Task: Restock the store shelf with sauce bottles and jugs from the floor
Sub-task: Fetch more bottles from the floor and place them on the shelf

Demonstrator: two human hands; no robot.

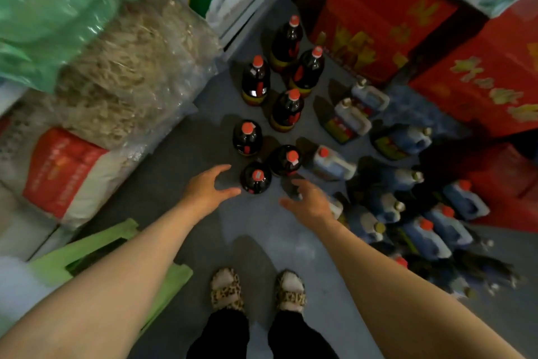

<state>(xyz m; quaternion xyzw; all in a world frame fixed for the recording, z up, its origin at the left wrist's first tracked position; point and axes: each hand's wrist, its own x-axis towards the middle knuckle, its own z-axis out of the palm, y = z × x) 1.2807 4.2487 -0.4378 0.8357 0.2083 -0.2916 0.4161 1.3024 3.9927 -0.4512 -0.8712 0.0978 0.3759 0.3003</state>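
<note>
Several dark sauce bottles with red caps stand upright on the grey floor; the nearest bottle [256,178] is straight ahead of me, with another bottle [286,160] just behind it on the right. To the right stand several pale handled jugs [332,163]. My left hand [208,188] hovers just left of the nearest bottle, fingers spread and holding nothing. Just right of that bottle my right hand [310,203] reaches out with relaxed fingers and holds nothing.
Stacked sacks [70,172] and a clear bag of dried goods [131,67] line the left. Red cartons [378,18] stand at the back right. A green stool [96,254] is at my lower left. My slippered feet [256,291] stand on bare floor.
</note>
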